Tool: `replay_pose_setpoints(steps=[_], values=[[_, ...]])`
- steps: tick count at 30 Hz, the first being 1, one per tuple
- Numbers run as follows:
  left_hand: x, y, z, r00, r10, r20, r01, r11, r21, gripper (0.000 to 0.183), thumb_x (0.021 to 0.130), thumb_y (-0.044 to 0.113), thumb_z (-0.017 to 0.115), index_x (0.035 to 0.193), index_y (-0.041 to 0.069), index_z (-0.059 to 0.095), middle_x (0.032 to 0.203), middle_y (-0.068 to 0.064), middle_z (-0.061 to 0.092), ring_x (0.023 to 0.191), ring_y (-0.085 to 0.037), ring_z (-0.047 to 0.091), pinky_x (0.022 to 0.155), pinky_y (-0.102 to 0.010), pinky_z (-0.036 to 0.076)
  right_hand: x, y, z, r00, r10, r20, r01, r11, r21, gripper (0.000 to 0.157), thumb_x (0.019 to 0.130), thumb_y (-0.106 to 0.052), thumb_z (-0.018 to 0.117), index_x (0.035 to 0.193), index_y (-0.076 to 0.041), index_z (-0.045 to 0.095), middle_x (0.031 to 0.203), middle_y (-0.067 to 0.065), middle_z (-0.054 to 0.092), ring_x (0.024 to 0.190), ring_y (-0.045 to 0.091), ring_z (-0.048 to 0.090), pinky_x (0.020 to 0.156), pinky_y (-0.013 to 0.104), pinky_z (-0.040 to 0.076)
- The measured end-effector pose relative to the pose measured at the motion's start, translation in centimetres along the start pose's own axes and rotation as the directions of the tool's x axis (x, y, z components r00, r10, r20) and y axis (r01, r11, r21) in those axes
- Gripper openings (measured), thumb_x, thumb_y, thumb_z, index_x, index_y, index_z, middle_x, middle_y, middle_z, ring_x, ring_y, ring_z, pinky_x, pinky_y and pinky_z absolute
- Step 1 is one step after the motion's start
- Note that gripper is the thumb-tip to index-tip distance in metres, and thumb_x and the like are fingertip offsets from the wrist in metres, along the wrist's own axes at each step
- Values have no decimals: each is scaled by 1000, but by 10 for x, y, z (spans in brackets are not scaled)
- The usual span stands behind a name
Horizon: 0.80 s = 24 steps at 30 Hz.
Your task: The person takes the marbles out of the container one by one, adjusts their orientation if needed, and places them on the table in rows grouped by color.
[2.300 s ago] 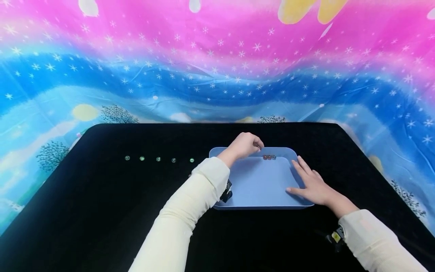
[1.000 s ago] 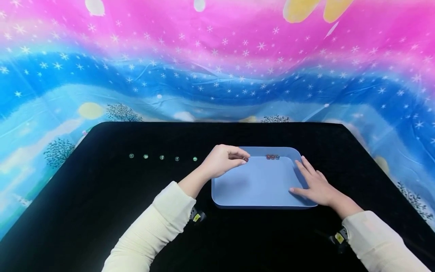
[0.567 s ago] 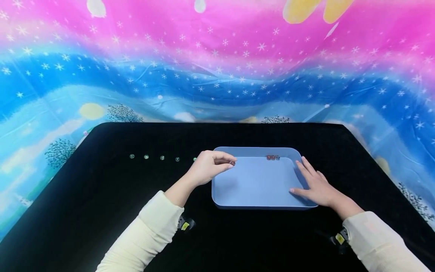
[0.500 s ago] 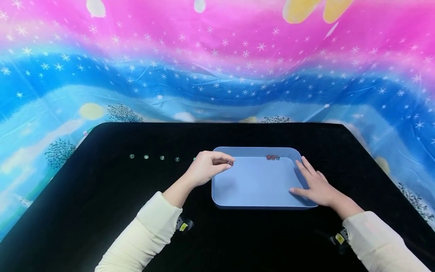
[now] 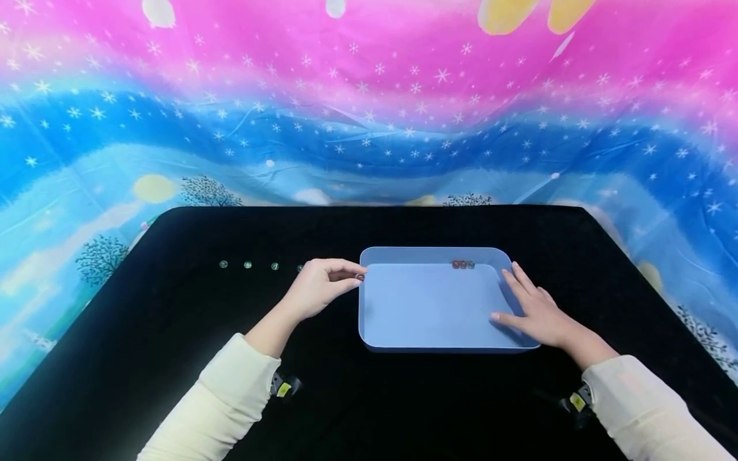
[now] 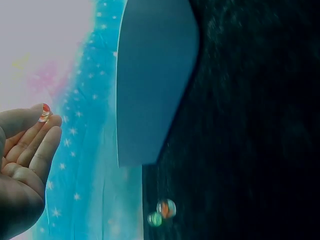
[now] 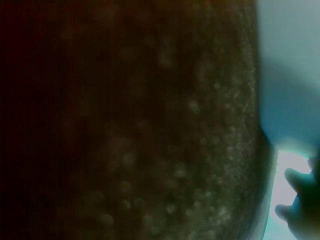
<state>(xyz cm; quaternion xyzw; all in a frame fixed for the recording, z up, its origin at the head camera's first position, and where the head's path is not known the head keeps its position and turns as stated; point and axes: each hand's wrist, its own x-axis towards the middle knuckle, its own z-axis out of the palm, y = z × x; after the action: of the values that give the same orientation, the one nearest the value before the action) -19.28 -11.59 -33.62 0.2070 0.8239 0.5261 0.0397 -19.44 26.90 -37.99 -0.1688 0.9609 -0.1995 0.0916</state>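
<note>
My left hand (image 5: 317, 288) pinches a clear glass marble (image 6: 45, 113) with a red-orange and white swirl between thumb and fingertips. In the head view that marble overlaps the left rim of a blue tray (image 5: 426, 310). Three marbles (image 5: 463, 264), some reddish, sit side by side against the tray's back wall, toward the right. My right hand (image 5: 539, 314) lies over the tray's right wall with its fingers spread, the thumb reaching inside. Dim and partly cut off, this hand (image 7: 302, 200) also shows in the right wrist view.
Left of the tray, several greenish marbles (image 5: 248, 264) lie in a spaced row on the black tablecloth (image 5: 144, 333); my left hand hides part of the row. An orange marble (image 6: 166, 208) and a green marble (image 6: 155, 219) show in the left wrist view. A patterned cloth (image 5: 369, 128) hangs behind.
My left hand has drawn left from the tray's back wall, across the tray to its left rim, carrying the marble. It now covers part of the row. The right hand has stayed in place.
</note>
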Motion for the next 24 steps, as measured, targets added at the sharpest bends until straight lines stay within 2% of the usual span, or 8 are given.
replay_pose_setpoints(steps=[8, 18, 24], values=[[-12, -10, -17, 999, -40, -30, 41, 999, 24, 22, 82, 9, 59, 103, 4, 62, 97, -6, 62, 89, -13, 59, 72, -29, 48, 0, 0, 0, 1000, -1, 6, 1, 1000, 1, 90, 80, -50, 51, 138, -1, 1, 140, 19, -15, 124, 43, -2, 90, 63, 5], [-28, -31, -37, 992, -100, -79, 105, 992, 68, 22, 83, 11, 58, 104, 4, 61, 99, -6, 62, 93, -15, 57, 80, -33, 45, 0, -1, 0, 1000, -2, 8, 2, 1000, 2, 91, 80, -50, 52, 138, 0, 2, 140, 19, -15, 124, 43, -3, 89, 64, 5], [-35, -37, -45, 989, -103, -109, 114, 988, 100, 21, 82, 10, 58, 103, 3, 62, 98, -7, 62, 94, -16, 57, 80, -34, 45, 0, 0, 0, 1000, -6, 7, 6, 1000, -4, 91, 80, -50, 52, 138, -1, 2, 140, 19, -15, 124, 43, -2, 90, 63, 5]])
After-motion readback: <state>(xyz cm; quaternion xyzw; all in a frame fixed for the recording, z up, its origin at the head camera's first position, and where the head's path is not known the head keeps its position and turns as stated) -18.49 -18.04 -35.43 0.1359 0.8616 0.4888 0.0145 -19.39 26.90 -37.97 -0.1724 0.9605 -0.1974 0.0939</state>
